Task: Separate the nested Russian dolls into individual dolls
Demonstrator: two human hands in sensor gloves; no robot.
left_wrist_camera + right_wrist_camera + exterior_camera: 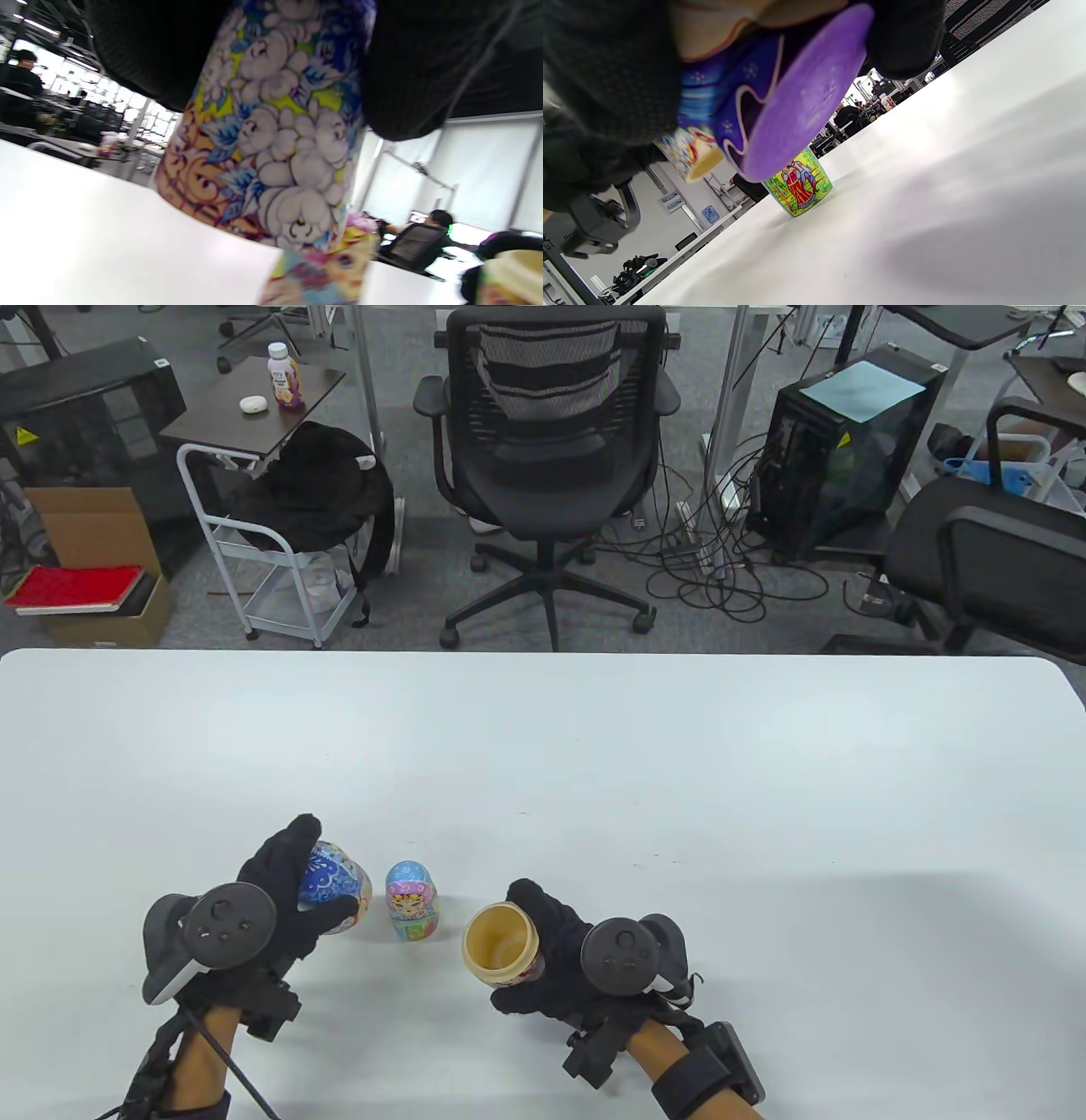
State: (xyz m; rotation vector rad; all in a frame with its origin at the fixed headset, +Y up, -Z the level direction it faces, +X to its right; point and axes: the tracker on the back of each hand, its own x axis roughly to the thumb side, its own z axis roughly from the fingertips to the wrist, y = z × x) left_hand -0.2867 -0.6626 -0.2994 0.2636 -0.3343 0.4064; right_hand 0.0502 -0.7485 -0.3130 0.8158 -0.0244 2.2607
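My left hand [324, 869] grips the large doll's top half [341, 884], blue with white flowers, low over the white table [543, 746]. It fills the left wrist view [271, 140]. My right hand [519, 948] grips the large doll's bottom half [492, 942], tilted so its bare tan inside faces up and left. Its purple base shows in the right wrist view [801, 110]. A smaller whole doll [412, 901] stands upright on the table between the two halves, touched by neither hand. It also shows in the left wrist view [322, 267] and the right wrist view [797, 184].
The table's far edge [543, 653] runs across the middle of the table view. Beyond it stand an office chair [547, 432], a small cart [271, 560], a cardboard box [93, 560] and a computer tower [848, 449].
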